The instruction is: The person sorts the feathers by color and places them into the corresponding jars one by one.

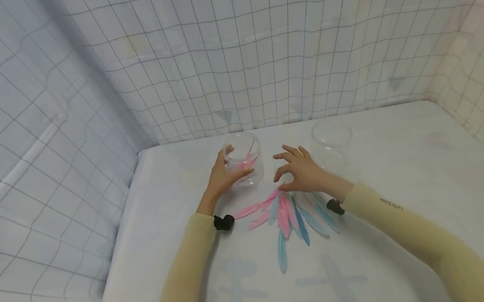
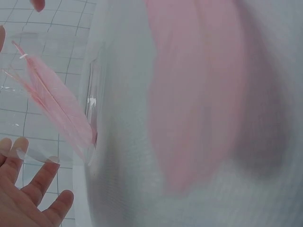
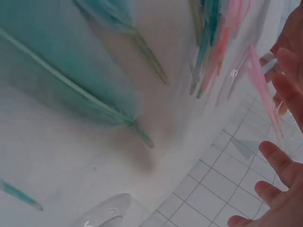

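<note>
My left hand [image 1: 223,175] grips a clear jar [image 1: 257,169] at the far side of the table, thumb across its near side. Pink feathers [image 2: 59,101] lean inside that jar, tips up toward the rim. Between the hands and nearer to me, pink and blue feathers [image 1: 283,217] lie fanned out on the tabletop. Over the quill ends of this pile is my right hand [image 1: 302,171], its fingers spread and bent a little, with nothing visible between them. Large in the right wrist view, a teal feather [image 3: 61,71] lies close to the camera.
A second clear jar [image 1: 333,148] stands just right of my right hand. The white table [image 1: 412,173] ends at grid-patterned curtains [image 1: 267,65] behind and on both sides. Black wrist cameras [image 1: 224,222] sit at both cuffs, low beside the pile.
</note>
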Demonstrator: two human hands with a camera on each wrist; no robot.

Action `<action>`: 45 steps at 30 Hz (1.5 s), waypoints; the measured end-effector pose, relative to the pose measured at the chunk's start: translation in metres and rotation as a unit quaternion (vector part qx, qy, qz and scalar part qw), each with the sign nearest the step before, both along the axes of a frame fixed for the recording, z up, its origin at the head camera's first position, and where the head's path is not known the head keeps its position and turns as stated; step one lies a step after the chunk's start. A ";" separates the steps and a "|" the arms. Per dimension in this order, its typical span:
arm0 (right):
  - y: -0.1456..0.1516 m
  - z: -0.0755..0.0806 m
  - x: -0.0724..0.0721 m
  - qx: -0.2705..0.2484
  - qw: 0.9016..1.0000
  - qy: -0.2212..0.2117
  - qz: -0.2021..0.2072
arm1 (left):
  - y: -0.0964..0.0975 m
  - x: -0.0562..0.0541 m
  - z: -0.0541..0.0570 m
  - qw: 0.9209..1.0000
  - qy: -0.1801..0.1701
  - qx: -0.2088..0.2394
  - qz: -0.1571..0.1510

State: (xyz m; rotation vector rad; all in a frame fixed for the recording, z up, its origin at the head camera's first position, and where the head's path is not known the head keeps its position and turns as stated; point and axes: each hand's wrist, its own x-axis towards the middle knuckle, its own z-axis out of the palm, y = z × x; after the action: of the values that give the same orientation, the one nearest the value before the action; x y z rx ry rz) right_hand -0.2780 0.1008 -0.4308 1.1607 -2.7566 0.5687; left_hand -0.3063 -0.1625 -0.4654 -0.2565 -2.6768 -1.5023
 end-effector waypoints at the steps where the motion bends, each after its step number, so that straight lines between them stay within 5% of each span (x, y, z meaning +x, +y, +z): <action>1: 0.000 -0.002 0.001 0.014 1.000 -0.007 0.005 | 0.000 0.000 0.000 1.000 0.001 0.000 -0.001; 10: -0.002 -0.012 0.009 0.060 0.997 -0.043 0.011 | 0.000 0.000 0.001 1.000 -0.008 -0.009 0.006; 23: -0.013 -0.025 0.022 0.071 0.995 -0.004 -0.076 | 0.000 -0.001 0.001 1.000 0.010 -0.006 -0.004; 30: -0.019 -0.028 0.026 0.079 0.991 -0.032 -0.098 | -0.001 -0.001 0.002 1.000 0.007 0.006 -0.007; 38: -0.021 -0.021 0.031 0.052 0.985 -0.084 -0.144 | 0.000 -0.001 0.002 1.000 0.005 0.006 -0.012; 45: -0.014 -0.007 0.027 -0.008 0.989 -0.084 -0.122 | -0.001 -0.001 0.001 1.000 0.006 0.003 -0.004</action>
State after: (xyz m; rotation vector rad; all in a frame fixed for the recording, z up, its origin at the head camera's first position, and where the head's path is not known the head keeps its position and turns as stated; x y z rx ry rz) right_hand -0.2514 0.0871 -0.4378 0.7860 -2.9672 0.6850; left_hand -0.3069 -0.1633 -0.4646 -0.2755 -2.6648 -1.5049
